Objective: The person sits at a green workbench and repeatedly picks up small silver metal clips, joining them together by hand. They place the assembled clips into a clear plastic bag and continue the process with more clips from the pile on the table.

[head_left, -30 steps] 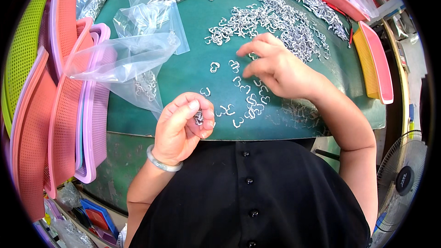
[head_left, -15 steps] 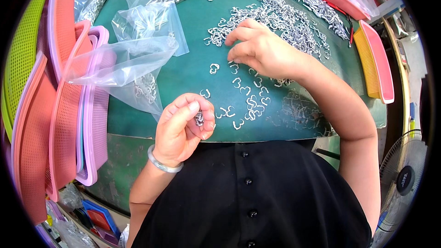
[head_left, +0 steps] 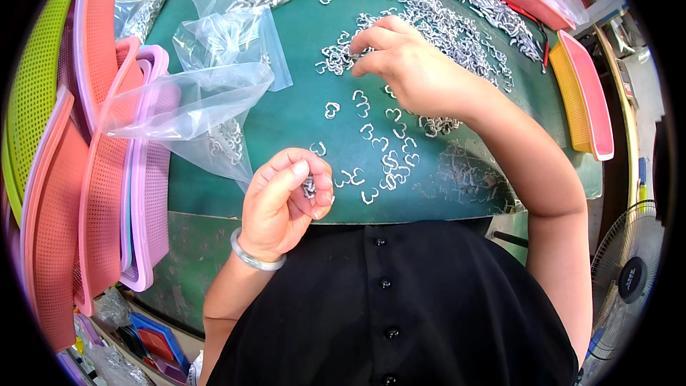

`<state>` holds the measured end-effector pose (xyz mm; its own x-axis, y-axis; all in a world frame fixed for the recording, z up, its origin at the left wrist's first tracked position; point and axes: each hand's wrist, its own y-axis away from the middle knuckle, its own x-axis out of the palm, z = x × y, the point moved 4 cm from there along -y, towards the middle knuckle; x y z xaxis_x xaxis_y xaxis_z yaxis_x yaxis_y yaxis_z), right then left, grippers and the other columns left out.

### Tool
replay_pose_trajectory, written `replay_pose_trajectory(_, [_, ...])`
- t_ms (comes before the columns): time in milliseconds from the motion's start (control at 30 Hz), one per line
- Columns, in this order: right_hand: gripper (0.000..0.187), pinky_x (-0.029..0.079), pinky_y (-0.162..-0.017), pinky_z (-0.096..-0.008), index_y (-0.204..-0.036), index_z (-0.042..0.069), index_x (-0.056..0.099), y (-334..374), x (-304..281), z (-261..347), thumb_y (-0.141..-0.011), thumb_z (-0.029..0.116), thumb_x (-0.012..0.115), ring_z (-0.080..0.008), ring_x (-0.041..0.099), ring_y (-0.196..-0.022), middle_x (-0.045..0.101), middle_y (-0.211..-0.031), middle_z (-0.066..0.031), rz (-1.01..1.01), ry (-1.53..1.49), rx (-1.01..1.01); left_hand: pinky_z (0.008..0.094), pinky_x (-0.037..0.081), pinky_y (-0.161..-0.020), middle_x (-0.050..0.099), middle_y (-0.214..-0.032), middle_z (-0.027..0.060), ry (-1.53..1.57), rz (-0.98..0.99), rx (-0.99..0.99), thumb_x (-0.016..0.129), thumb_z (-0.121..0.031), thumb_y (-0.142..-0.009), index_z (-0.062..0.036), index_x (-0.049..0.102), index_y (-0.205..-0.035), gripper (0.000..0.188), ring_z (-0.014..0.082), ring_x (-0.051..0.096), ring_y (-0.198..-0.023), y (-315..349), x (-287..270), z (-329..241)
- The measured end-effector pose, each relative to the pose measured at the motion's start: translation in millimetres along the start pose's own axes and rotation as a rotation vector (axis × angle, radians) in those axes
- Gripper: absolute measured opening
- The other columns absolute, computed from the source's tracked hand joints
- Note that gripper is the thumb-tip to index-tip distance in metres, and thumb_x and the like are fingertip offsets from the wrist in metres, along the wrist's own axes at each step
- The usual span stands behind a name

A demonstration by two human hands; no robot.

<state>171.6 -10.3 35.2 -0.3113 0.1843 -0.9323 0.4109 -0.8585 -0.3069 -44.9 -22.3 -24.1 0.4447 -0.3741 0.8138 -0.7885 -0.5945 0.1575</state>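
My left hand [head_left: 282, 200] is curled closed just above the table's near edge. Small grey metal hooks [head_left: 309, 186] show between its thumb and fingers. At the left side of a big pile of curved metal hooks [head_left: 446, 28], my right hand [head_left: 414, 71] reaches down with bent fingers. Its thumb and fingertips stand apart over some hooks, and nothing is plainly gripped. Loose hooks [head_left: 391, 161] lie scattered between my two hands, and a pair of hooks [head_left: 332, 110] sits by itself left of them.
Clear plastic bags [head_left: 236, 100] with metal parts lie left on the green table [head_left: 300, 36]. Stacked pink and purple baskets [head_left: 150, 171] line the left edge. Grey metal pieces [head_left: 493, 14] are heaped at far right, near a yellow and pink basket [head_left: 582, 96]. A fan [head_left: 630, 279] stands right.
My right hand has shifted slightly away from me to the pile's left edge, its thumb and fingers now further apart. The left hand stays almost still, holding its hooks.
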Motion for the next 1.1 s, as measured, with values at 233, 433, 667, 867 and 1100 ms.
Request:
replay_pose_trajectory(233, [0.032,0.041,-0.097,-0.0411,-0.094,0.002,0.069,20,1,6,-0.068,-0.009,0.056,-0.0332,0.048,-0.110,0.058,-0.116,-0.0119,0.031,-0.016,0.021,0.0263,0.043,-0.055,0.061,-0.086,0.0105,0.000,0.002,-0.004,0.047,-0.012,-0.097,-0.0008,0.058,-0.096,0.016,0.0160,0.057,-0.069,0,0,0])
replay_pose_trajectory(433, [0.038,0.041,-0.098,-0.0432,-0.102,0.004,0.070,25,3,20,-0.068,-0.008,0.057,-0.0332,0.046,-0.114,0.054,-0.124,-0.0124,0.106,-0.046,0.031,0.0245,0.042,-0.052,0.057,-0.085,0.0097,-0.062,-0.018,-0.010,0.048,-0.015,-0.097,-0.0020,0.056,-0.096,0.016,0.0158,0.055,-0.069,1,0,0])
replay_pose_trajectory(667, [0.029,0.042,-0.096,-0.0416,-0.097,0.005,0.069,17,3,22,-0.069,-0.002,0.065,-0.0325,0.048,-0.111,0.057,-0.118,-0.0108,0.049,-0.110,-0.039,0.0262,0.043,-0.056,0.061,-0.084,0.0101,0.000,-0.003,-0.003,0.047,-0.012,-0.097,-0.0004,0.059,-0.099,0.017,0.0161,0.057,-0.070,1,-1,0])
replay_pose_trajectory(867, [0.026,0.044,-0.090,-0.0383,-0.096,0.006,0.068,-12,28,26,-0.070,0.005,0.072,-0.0285,0.051,-0.100,0.059,-0.103,-0.0075,-0.009,-0.107,-0.030,0.0263,0.043,-0.057,0.061,-0.084,0.0098,0.003,0.014,-0.003,0.047,-0.012,-0.097,-0.0001,0.059,-0.099,0.017,0.0159,0.057,-0.070,1,-2,0])
replay_pose_trajectory(1100, [0.016,0.044,-0.089,-0.0377,-0.086,0.006,0.066,-15,28,18,-0.071,0.003,0.071,-0.0286,0.053,-0.098,0.061,-0.101,-0.0075,-0.034,-0.232,-0.018,0.0255,0.043,-0.054,0.057,-0.085,0.0104,-0.024,-0.006,-0.008,0.047,-0.014,-0.097,-0.0015,0.056,-0.095,0.016,0.0159,0.053,-0.069,1,0,-1])
